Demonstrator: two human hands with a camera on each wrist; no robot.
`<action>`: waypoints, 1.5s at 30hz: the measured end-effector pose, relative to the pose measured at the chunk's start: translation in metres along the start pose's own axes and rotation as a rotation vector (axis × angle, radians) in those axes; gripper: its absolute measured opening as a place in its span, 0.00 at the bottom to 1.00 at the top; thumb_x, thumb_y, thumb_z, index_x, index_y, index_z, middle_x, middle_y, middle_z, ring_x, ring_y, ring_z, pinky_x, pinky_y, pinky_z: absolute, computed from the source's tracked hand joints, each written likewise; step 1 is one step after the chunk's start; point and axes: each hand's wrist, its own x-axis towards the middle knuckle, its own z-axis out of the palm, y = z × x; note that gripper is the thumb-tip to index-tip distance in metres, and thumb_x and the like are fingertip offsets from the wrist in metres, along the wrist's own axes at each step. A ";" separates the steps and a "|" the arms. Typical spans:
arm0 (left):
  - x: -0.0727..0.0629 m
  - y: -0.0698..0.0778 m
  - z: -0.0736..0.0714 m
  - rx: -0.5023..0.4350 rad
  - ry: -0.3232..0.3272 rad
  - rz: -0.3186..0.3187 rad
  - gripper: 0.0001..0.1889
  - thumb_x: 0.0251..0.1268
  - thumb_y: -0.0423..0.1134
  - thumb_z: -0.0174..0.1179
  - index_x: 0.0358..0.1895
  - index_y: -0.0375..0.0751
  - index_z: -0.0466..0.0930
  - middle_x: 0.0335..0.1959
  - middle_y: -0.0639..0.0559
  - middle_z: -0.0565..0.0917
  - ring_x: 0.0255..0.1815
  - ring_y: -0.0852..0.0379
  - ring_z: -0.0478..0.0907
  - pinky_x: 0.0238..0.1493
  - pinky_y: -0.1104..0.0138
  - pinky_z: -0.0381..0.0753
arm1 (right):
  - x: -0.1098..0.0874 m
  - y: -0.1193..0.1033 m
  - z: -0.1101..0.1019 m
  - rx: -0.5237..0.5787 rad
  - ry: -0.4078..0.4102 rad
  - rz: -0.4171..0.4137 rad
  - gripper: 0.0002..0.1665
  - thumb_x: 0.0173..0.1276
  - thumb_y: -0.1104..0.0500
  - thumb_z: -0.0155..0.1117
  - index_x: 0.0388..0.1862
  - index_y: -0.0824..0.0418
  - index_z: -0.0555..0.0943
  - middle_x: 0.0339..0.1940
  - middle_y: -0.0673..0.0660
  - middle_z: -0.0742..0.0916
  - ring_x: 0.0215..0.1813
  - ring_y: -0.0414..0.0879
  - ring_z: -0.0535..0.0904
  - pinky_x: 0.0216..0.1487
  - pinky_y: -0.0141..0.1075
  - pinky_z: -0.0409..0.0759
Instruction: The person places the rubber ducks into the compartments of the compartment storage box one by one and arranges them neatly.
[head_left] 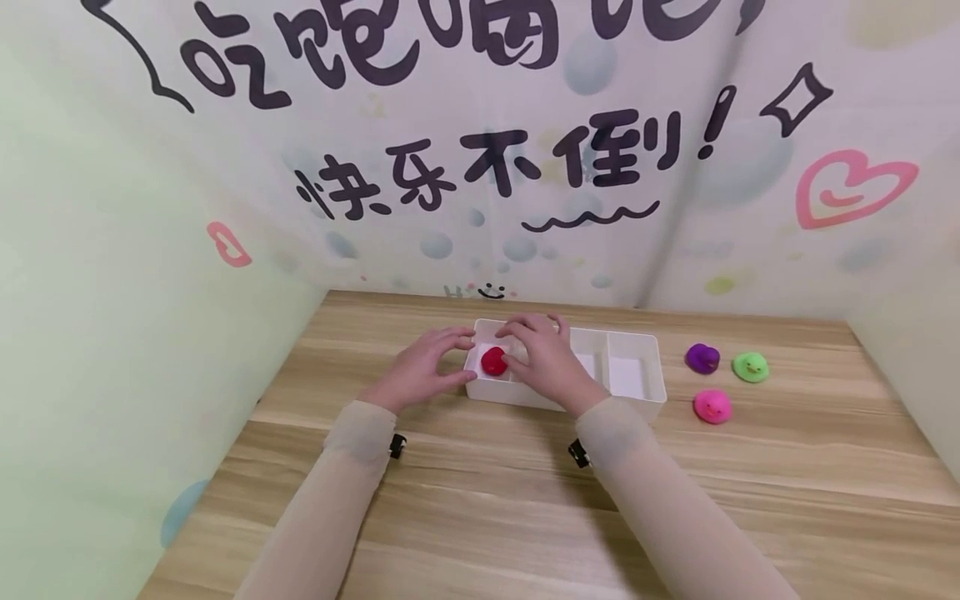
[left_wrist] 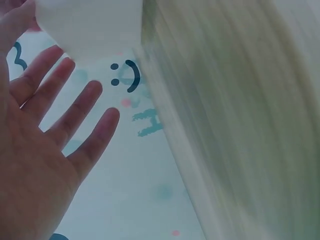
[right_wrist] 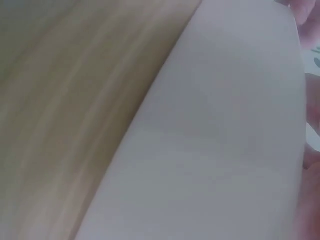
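Note:
A white divided box [head_left: 562,398] lies lengthwise on the table. In its leftmost compartment is a small rounded red toy [head_left: 494,361], its exact kind unclear. My left hand [head_left: 420,371] is at the box's left end, thumb and fingers spread around that end; the left wrist view shows its fingers extended below the white box wall [left_wrist: 92,30]. Over the box's left half reaches my right hand [head_left: 550,358], fingers loosely bent and parted, thumb beside the red toy. In the right wrist view, the box's outer wall [right_wrist: 210,130] hides most of that hand.
Right of the box sit a purple toy duck [head_left: 702,359], a green toy duck [head_left: 751,367] and a pink toy duck [head_left: 712,407]. Behind the wooden table [head_left: 480,517] hangs a printed cloth backdrop [head_left: 442,292]; a pale wall [head_left: 112,292] stands at the left.

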 end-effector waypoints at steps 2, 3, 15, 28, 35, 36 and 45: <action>0.001 0.000 -0.001 0.005 0.003 -0.005 0.28 0.65 0.54 0.71 0.63 0.43 0.81 0.76 0.56 0.73 0.77 0.47 0.67 0.77 0.45 0.68 | -0.005 0.004 -0.003 -0.001 0.013 0.000 0.18 0.68 0.58 0.74 0.56 0.56 0.85 0.63 0.57 0.83 0.71 0.54 0.72 0.78 0.65 0.50; 0.001 0.000 -0.001 0.010 0.004 -0.009 0.28 0.65 0.54 0.71 0.63 0.43 0.81 0.76 0.57 0.73 0.77 0.48 0.67 0.77 0.46 0.68 | -0.007 0.006 -0.004 -0.006 0.018 0.000 0.18 0.68 0.58 0.73 0.56 0.56 0.85 0.62 0.56 0.83 0.70 0.54 0.73 0.78 0.64 0.51; 0.000 0.001 -0.001 -0.010 -0.008 -0.030 0.30 0.66 0.56 0.70 0.65 0.45 0.80 0.78 0.60 0.70 0.77 0.48 0.64 0.78 0.45 0.67 | -0.035 0.029 -0.025 0.016 0.088 0.032 0.17 0.68 0.61 0.73 0.55 0.59 0.84 0.60 0.60 0.83 0.67 0.59 0.75 0.76 0.61 0.59; -0.003 0.002 0.004 -0.085 0.009 -0.064 0.29 0.66 0.54 0.70 0.65 0.44 0.80 0.79 0.56 0.69 0.77 0.46 0.60 0.76 0.41 0.66 | -0.063 0.059 -0.058 0.021 0.161 0.051 0.15 0.70 0.64 0.69 0.55 0.63 0.83 0.57 0.63 0.84 0.51 0.59 0.82 0.58 0.54 0.82; -0.003 0.001 0.004 -0.084 0.020 -0.062 0.27 0.66 0.54 0.70 0.64 0.45 0.80 0.79 0.55 0.70 0.78 0.41 0.58 0.77 0.37 0.63 | -0.076 0.070 -0.069 0.006 0.184 0.070 0.15 0.70 0.65 0.69 0.54 0.64 0.83 0.56 0.63 0.84 0.47 0.59 0.82 0.53 0.53 0.83; -0.003 0.001 0.004 -0.081 0.021 -0.063 0.27 0.66 0.54 0.70 0.64 0.45 0.80 0.79 0.56 0.70 0.79 0.41 0.58 0.77 0.37 0.63 | -0.078 0.072 -0.070 0.005 0.189 0.071 0.15 0.70 0.65 0.69 0.54 0.64 0.83 0.56 0.63 0.84 0.46 0.59 0.82 0.52 0.53 0.83; -0.003 0.002 0.003 -0.080 0.014 -0.055 0.27 0.67 0.55 0.70 0.63 0.46 0.81 0.79 0.58 0.69 0.78 0.42 0.58 0.77 0.38 0.63 | -0.095 0.084 -0.082 -0.026 0.236 0.077 0.14 0.68 0.67 0.69 0.52 0.65 0.83 0.54 0.64 0.85 0.49 0.59 0.82 0.52 0.55 0.82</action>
